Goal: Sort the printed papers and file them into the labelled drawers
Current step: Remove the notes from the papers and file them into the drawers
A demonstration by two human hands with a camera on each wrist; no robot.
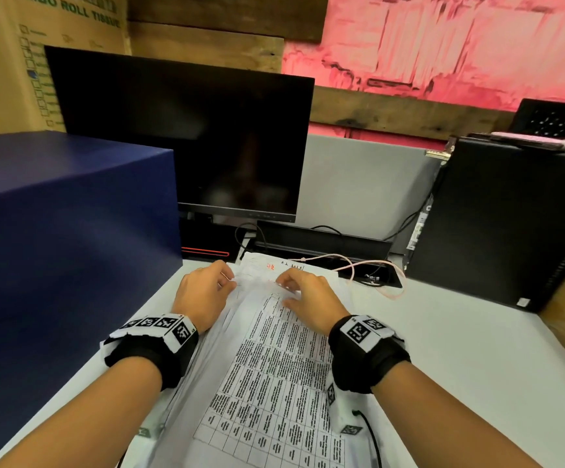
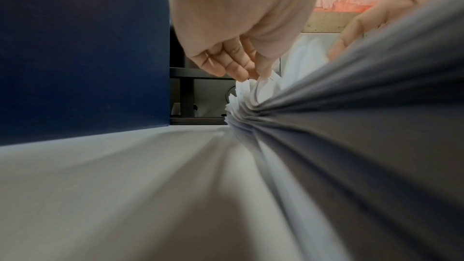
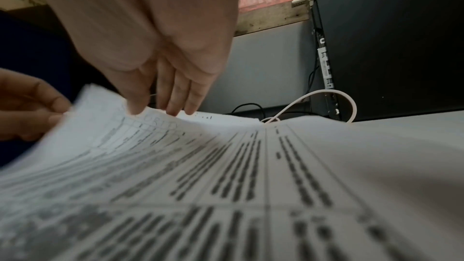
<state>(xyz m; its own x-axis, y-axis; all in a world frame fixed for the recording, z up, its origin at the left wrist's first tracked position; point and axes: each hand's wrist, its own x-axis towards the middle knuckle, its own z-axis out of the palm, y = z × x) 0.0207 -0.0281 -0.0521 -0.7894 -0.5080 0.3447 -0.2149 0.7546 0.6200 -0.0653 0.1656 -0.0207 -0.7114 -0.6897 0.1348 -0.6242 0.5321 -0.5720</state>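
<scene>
On the white desk (image 1: pixel 460 349) before me, between a dark blue box (image 1: pixel 64 231) and a black computer tower (image 1: pixel 510 224), lies a stack of printed papers (image 1: pixel 274 376) with a table of text on top. My left hand (image 1: pixel 203 295) pinches the far left corner of the sheets, lifting and fanning them. My right hand (image 1: pixel 311 298) rests on the top sheet's far end, fingers nearly straight and pressing down.

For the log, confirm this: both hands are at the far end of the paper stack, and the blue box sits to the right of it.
One thing is wrong: the head view shows the blue box left of the paper stack, not right. Left hand and right hand are indeed at its far end.
</scene>
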